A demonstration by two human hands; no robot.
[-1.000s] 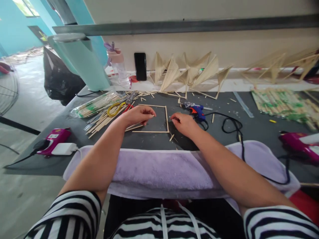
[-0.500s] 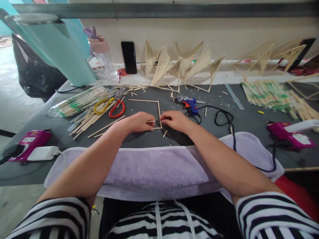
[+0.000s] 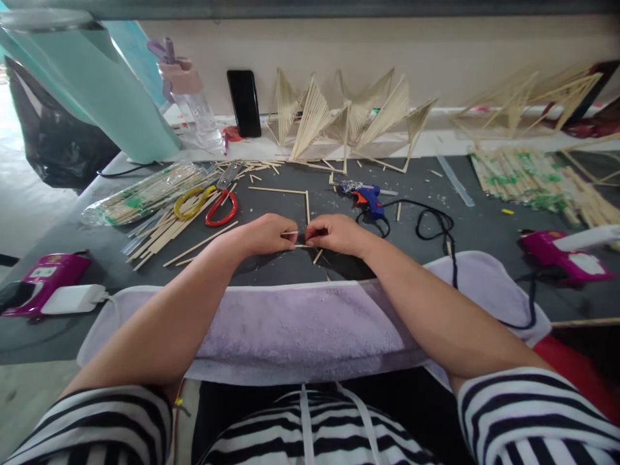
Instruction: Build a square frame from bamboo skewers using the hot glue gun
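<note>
The stick (image 3: 290, 232) in the left hand (image 3: 271, 235) is pale straw, like the wooden frame (image 3: 307, 205) just beyond both hands, against a dark grey desk (image 3: 271, 270). Left of the hands, the scissors (image 3: 223, 192) pair one yellow handle with one red. Beyond the right hand (image 3: 340, 234), the glue gun (image 3: 372, 199) is deep blue with an orange trigger (image 3: 359, 197). Nearer the body than the hands, the towel (image 3: 310, 329) is plain lilac and the sleeves (image 3: 101, 420) are striped black and white.

Pale wall (image 3: 411, 45), grey rail (image 3: 310, 9) above, blue wall section (image 3: 135, 55) at left, dark grey table (image 3: 113, 261), pale floor (image 3: 12, 226).
</note>
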